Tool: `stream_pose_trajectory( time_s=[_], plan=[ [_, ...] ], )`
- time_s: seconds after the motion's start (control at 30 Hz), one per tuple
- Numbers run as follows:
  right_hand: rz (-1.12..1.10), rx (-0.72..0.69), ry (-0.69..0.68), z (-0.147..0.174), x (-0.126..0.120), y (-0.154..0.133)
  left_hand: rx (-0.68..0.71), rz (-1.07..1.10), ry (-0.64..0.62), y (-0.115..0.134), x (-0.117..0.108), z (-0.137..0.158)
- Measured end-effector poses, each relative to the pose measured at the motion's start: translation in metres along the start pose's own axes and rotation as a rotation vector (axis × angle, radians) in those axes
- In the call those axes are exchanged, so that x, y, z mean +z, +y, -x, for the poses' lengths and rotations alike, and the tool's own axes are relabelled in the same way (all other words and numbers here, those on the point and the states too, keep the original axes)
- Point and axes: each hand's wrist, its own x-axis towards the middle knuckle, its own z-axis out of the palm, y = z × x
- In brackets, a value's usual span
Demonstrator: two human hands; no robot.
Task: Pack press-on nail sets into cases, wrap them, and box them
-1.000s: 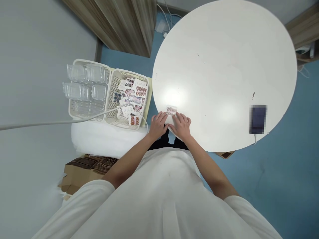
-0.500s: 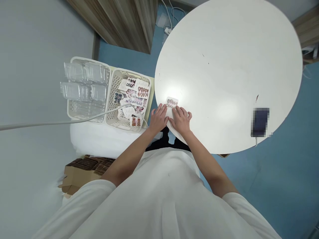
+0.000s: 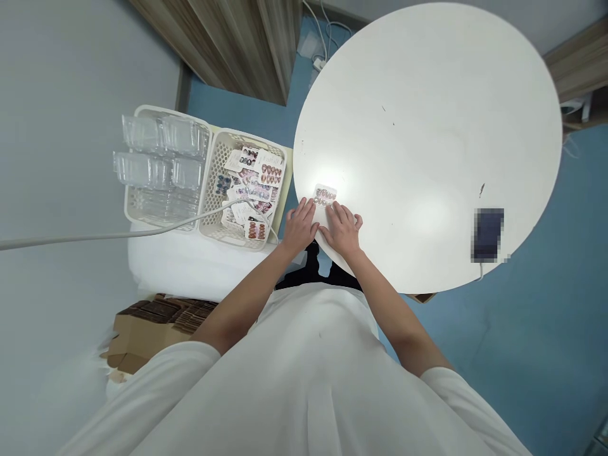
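Note:
A white card of press-on nails point(image 3: 325, 196) lies at the near left edge of the round white table point(image 3: 427, 126). Its upper part shows pale pink, glittery nails in rows; the lower part is partly covered by my fingers. My left hand point(image 3: 300, 226) grips the card's left side, thumb low and fingertips beside the nails. On the opposite side my right hand point(image 3: 342, 229) holds it the same way, its outer fingers resting on the tabletop. The two thumbs come close together at the bottom of the card.
Left of the table, a white basket point(image 3: 213, 183) holds several nail cards point(image 3: 256, 190). Beside it another basket point(image 3: 127, 206) contains stacked clear plastic trays point(image 3: 147, 171). A white cable point(image 3: 180, 223) crosses both. A blurred dark device point(image 3: 487, 234) lies at the table's right; folded cardboard point(image 3: 147, 335) sits lower left.
The view has shifted slightly, so the table appears a little further left. Both hands keep the same hold on the card, with hardly any finger movement.

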Motion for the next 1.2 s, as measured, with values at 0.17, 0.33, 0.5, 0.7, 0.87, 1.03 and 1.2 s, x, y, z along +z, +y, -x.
stream_pose_trajectory(
  time_s=[0.17,0.33,0.5,0.7,0.87,1.03,1.2],
  plan=[
    [0.008,-0.06,0.014,0.013,-0.004,0.008,-0.047,0.03,0.047,0.012,0.001,0.01],
    [0.01,-0.144,0.061,0.03,-0.018,0.022,-0.117,0.05,0.156,0.029,0.0,0.025],
    [-0.075,-0.3,0.074,0.053,-0.027,0.04,-0.252,0.149,0.265,0.047,0.006,0.05],
    [-0.151,-0.452,-0.102,0.079,-0.019,0.053,-0.438,0.355,0.279,0.059,0.008,0.096],
    [-0.139,-0.586,-0.208,0.081,-0.018,0.036,-0.54,0.46,0.291,0.05,0.0,0.13],
    [-0.146,-0.648,-0.214,0.068,-0.016,-0.001,-0.582,0.531,0.393,0.032,-0.015,0.163],
    [-0.176,-0.698,-0.193,0.053,-0.006,-0.056,-0.639,0.571,0.503,0.007,-0.029,0.201]
  ],
)
